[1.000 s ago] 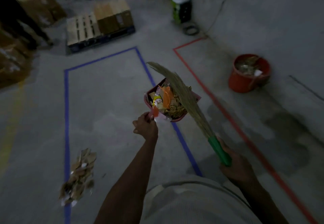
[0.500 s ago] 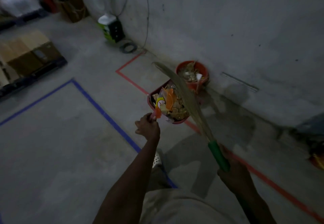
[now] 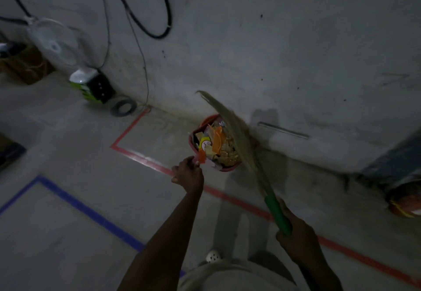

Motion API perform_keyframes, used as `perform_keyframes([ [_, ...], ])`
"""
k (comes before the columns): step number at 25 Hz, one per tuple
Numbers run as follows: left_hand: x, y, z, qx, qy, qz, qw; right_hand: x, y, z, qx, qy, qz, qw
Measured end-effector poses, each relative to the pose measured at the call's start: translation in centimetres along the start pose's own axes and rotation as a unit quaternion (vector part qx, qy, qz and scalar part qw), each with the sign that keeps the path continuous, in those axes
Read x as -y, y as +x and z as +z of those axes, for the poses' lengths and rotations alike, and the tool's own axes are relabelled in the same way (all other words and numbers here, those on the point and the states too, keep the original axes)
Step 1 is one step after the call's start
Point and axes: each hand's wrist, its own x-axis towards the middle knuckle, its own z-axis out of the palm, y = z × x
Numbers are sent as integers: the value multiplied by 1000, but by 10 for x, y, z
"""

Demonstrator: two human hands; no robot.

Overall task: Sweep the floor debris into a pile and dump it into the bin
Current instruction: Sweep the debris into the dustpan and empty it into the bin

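The loaded dustpan has travelled to hang over what looks like the red bin, left hand clamped on its handle, right hand gripping the broom.

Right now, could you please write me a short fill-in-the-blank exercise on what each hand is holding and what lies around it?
1. The left hand holds a dustpan full of ____.
2. The right hand grips the broom by its ____ handle.
3. The tape line running under the dustpan is ____.
4. The fan stands to the ____ of the dustpan.

Missing words: debris; green; red; left
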Motion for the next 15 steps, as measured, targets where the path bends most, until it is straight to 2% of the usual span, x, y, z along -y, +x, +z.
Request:
perform_keyframes([
  [6,-20,74,57,37,5,17,999,34,70,-3,-14,2,48,999],
  [9,-25,103,85,46,10,25,999,41,113,-5,-13,1,42,999],
  [15,-46,167,131,45,48,-7,998,61,204,-20,9,0,30,1000],
])
